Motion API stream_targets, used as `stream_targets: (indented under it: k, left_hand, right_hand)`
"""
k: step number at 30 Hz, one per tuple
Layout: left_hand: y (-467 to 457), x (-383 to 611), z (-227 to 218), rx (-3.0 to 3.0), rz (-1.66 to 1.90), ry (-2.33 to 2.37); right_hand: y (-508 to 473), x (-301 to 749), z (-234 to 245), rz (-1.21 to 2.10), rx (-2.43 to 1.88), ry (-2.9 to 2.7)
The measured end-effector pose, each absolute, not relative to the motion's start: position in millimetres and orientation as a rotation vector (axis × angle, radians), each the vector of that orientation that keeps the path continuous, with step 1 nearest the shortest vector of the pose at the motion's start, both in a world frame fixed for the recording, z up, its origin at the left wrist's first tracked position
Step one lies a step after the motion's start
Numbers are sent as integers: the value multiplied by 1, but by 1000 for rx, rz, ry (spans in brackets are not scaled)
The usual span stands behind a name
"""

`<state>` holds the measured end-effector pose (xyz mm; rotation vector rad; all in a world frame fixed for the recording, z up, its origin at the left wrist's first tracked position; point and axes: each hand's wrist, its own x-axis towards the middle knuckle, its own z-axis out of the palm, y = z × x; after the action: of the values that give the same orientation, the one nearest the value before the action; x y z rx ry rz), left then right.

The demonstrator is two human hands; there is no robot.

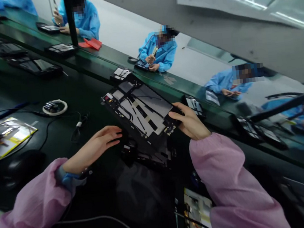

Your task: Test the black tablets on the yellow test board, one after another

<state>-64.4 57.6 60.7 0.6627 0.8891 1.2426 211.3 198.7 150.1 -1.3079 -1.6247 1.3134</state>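
Observation:
My right hand grips an opened tablet by its right corner, thumb on top. The tablet is tilted above the dark bench, its inside facing up: silvery battery plates, black ribbon strips and small circuit boards show. My left hand, its fingers stretched out, hovers just left of the tablet's lower edge and holds nothing. Beneath the tablet lies another dark device, partly hidden. A blue band is around my left wrist.
A silver battery pack with yellow edges lies at left; a similar pack is near my right sleeve. A white ring, black cables and a grey cable lie on the bench. Tablets line the green conveyor; several blue-coated co-workers sit beyond.

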Motion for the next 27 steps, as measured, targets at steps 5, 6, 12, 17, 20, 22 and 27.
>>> stream_targets:
  k: [5,6,12,17,20,22,27]
  left_hand:
    - [56,-75,51,501,1415,863]
    - [57,-73,48,500,1420,860]
    - [60,-35,24,826,1157,1200]
    - [50,-18,16,1341,1084,1475]
    - [47,-19,15,1460,1051,1487]
    - [47,-19,16,1517,1002,1494]
    - [27,-27,28,1879,862,1593]
  right_hand:
    - [180,254,132,1439,-1346,-1608]
    - [183,261,123,1476,-1374,-1613]
    - [209,283,64,1405,-1574,-1726]
    - [205,285,44,1187,-1543,-1773]
    - [192,286,45,1101,-1558,-1812]
    - [184,285,49,1051,-1590,-1835]
    - [154,291,84,843,-1707,-1798]
